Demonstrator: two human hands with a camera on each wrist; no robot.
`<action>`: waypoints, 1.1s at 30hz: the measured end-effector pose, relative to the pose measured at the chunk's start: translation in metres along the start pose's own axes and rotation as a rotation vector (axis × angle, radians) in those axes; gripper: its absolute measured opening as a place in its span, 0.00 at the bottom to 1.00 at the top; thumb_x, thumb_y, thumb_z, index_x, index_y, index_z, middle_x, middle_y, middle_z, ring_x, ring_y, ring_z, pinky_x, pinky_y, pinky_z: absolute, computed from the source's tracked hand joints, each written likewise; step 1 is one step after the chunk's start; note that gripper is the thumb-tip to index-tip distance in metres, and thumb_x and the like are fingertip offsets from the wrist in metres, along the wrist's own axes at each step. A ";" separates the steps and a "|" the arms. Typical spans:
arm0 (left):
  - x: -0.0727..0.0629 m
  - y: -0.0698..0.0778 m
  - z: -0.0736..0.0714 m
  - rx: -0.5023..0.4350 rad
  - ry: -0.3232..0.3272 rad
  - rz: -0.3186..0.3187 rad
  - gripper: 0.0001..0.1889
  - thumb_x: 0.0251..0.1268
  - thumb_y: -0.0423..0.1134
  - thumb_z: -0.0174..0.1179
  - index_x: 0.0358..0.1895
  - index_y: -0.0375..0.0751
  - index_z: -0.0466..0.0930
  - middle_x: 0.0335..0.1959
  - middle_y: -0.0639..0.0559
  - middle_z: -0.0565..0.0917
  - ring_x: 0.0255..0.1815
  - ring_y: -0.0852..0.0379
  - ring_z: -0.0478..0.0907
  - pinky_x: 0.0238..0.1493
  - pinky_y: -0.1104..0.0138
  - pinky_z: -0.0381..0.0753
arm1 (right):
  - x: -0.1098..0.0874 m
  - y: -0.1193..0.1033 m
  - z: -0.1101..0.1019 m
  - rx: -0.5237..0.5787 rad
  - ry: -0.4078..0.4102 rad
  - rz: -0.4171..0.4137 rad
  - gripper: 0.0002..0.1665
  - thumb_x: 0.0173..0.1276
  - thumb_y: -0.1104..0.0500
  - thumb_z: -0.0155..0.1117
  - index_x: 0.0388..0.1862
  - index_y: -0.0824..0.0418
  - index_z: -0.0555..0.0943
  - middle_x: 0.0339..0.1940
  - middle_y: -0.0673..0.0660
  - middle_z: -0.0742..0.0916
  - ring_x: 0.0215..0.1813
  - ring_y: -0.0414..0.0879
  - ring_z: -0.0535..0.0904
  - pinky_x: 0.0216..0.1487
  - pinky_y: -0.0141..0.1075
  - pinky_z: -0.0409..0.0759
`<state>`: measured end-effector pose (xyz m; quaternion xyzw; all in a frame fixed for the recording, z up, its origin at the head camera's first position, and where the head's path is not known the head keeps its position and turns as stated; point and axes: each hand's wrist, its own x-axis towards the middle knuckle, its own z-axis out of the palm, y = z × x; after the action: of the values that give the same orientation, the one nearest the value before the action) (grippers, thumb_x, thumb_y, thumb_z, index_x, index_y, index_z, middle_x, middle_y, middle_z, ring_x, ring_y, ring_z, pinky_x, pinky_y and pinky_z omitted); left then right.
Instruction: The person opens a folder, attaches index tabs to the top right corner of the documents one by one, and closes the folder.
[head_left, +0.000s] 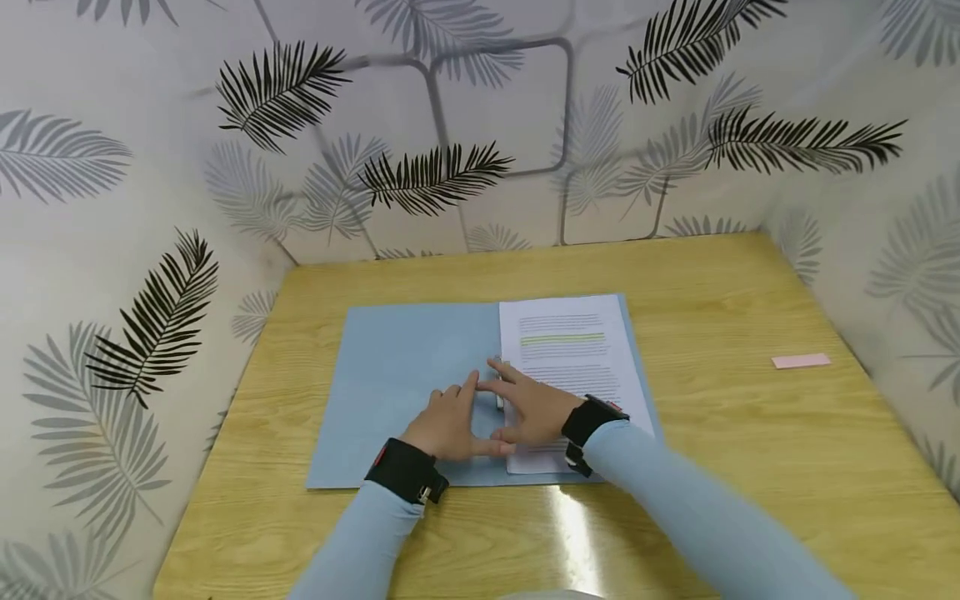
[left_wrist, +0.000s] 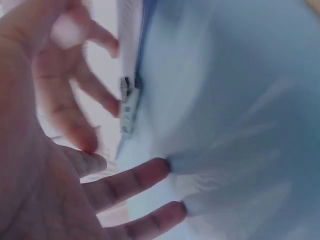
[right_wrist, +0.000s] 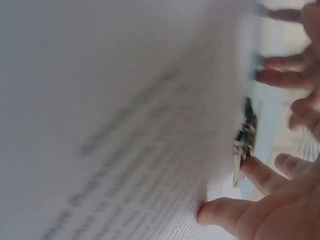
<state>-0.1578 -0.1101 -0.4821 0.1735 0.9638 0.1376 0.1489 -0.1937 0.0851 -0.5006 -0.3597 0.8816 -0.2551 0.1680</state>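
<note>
A light blue folder (head_left: 408, 367) lies spread flat, with printed sheets (head_left: 570, 358) on its right half and one line marked yellow-green. Along the fold sits a metal clip fastener (left_wrist: 131, 107) at the sheets' inner edge. My left hand (head_left: 447, 423) rests on the folder just left of the fold, fingers extended and fingertips on the blue cover in the left wrist view. My right hand (head_left: 536, 408) lies over the sheets' left edge, fingers spread. In the right wrist view, one fingertip (right_wrist: 250, 165) is right at the clip and another presses on the paper.
The wooden table (head_left: 712, 317) carries a small pink paper strip (head_left: 801, 361) at the right. Leaf-patterned sheeting (head_left: 465, 108) covers the walls at the back and sides. Both wrists wear black bands (head_left: 405, 471).
</note>
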 end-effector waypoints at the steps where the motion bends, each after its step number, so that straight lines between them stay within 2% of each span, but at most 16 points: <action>1: 0.004 0.000 0.000 0.024 0.002 -0.014 0.67 0.38 0.80 0.60 0.77 0.38 0.46 0.65 0.35 0.69 0.60 0.32 0.66 0.49 0.49 0.77 | 0.000 0.001 -0.005 0.058 0.013 0.013 0.47 0.62 0.43 0.68 0.76 0.52 0.59 0.79 0.59 0.47 0.77 0.56 0.48 0.68 0.56 0.59; 3: 0.011 0.001 0.003 0.078 0.004 -0.051 0.67 0.36 0.81 0.59 0.76 0.39 0.50 0.63 0.36 0.71 0.59 0.34 0.66 0.45 0.45 0.78 | -0.001 0.004 -0.014 0.130 0.037 0.045 0.46 0.63 0.48 0.68 0.75 0.56 0.59 0.79 0.61 0.47 0.78 0.55 0.46 0.70 0.52 0.57; 5: 0.017 0.003 0.009 0.132 0.010 -0.092 0.66 0.34 0.82 0.58 0.74 0.39 0.55 0.61 0.37 0.73 0.59 0.36 0.65 0.41 0.40 0.77 | -0.002 0.006 -0.022 0.169 0.045 0.088 0.47 0.62 0.51 0.69 0.75 0.58 0.57 0.79 0.62 0.47 0.78 0.55 0.42 0.71 0.52 0.53; 8: 0.023 0.005 0.015 0.200 0.037 -0.132 0.65 0.30 0.84 0.58 0.71 0.39 0.62 0.61 0.38 0.72 0.61 0.35 0.63 0.37 0.32 0.73 | -0.003 0.008 -0.027 0.160 0.029 0.154 0.51 0.60 0.52 0.71 0.77 0.58 0.54 0.79 0.63 0.48 0.78 0.56 0.42 0.72 0.53 0.51; 10: 0.025 0.007 0.018 0.226 0.056 -0.144 0.65 0.28 0.84 0.59 0.69 0.38 0.65 0.61 0.38 0.70 0.61 0.35 0.63 0.36 0.31 0.72 | -0.002 0.010 -0.029 0.138 0.013 0.182 0.53 0.59 0.52 0.72 0.77 0.57 0.54 0.78 0.63 0.49 0.78 0.56 0.43 0.72 0.52 0.50; 13: 0.027 0.009 0.018 0.233 0.069 -0.158 0.64 0.27 0.82 0.61 0.68 0.38 0.65 0.68 0.37 0.62 0.62 0.34 0.62 0.34 0.31 0.72 | -0.001 0.013 -0.028 0.100 0.005 0.203 0.53 0.58 0.52 0.73 0.76 0.60 0.55 0.78 0.64 0.53 0.78 0.56 0.46 0.73 0.50 0.50; 17: 0.029 0.012 0.017 0.217 0.053 -0.169 0.64 0.28 0.81 0.63 0.69 0.39 0.64 0.74 0.37 0.53 0.65 0.32 0.58 0.34 0.30 0.71 | -0.002 0.020 -0.026 -0.027 0.000 0.248 0.53 0.57 0.47 0.73 0.75 0.62 0.58 0.77 0.63 0.57 0.77 0.58 0.49 0.72 0.51 0.51; 20: 0.030 0.011 0.019 0.233 0.040 -0.175 0.65 0.27 0.82 0.62 0.69 0.40 0.63 0.74 0.37 0.53 0.65 0.33 0.57 0.35 0.30 0.72 | -0.008 0.038 -0.024 -0.162 0.012 0.321 0.54 0.54 0.39 0.73 0.74 0.57 0.61 0.77 0.62 0.57 0.76 0.62 0.47 0.68 0.61 0.53; 23: 0.030 0.009 0.024 0.250 0.051 -0.177 0.65 0.25 0.83 0.61 0.68 0.40 0.64 0.74 0.37 0.54 0.64 0.33 0.58 0.34 0.31 0.72 | -0.017 0.063 -0.026 -0.240 0.029 0.415 0.57 0.50 0.32 0.71 0.75 0.51 0.61 0.77 0.63 0.55 0.76 0.66 0.46 0.63 0.69 0.54; 27: 0.029 0.010 0.028 0.248 0.061 -0.171 0.64 0.24 0.82 0.63 0.67 0.40 0.65 0.73 0.36 0.55 0.63 0.31 0.58 0.32 0.30 0.72 | -0.032 0.089 -0.035 -0.227 0.039 0.491 0.62 0.46 0.29 0.72 0.76 0.51 0.59 0.77 0.67 0.54 0.74 0.71 0.45 0.64 0.67 0.54; 33: 0.028 0.015 0.017 0.267 0.011 -0.189 0.66 0.24 0.81 0.64 0.71 0.41 0.61 0.72 0.38 0.56 0.65 0.32 0.57 0.33 0.31 0.73 | -0.046 0.106 -0.039 -0.176 0.063 0.456 0.65 0.44 0.25 0.69 0.76 0.53 0.58 0.77 0.68 0.53 0.74 0.71 0.44 0.67 0.65 0.52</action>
<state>-0.1722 -0.0822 -0.4996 0.0996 0.9863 -0.0054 0.1315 -0.2385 0.1956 -0.5242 -0.1565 0.9637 -0.1438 0.1614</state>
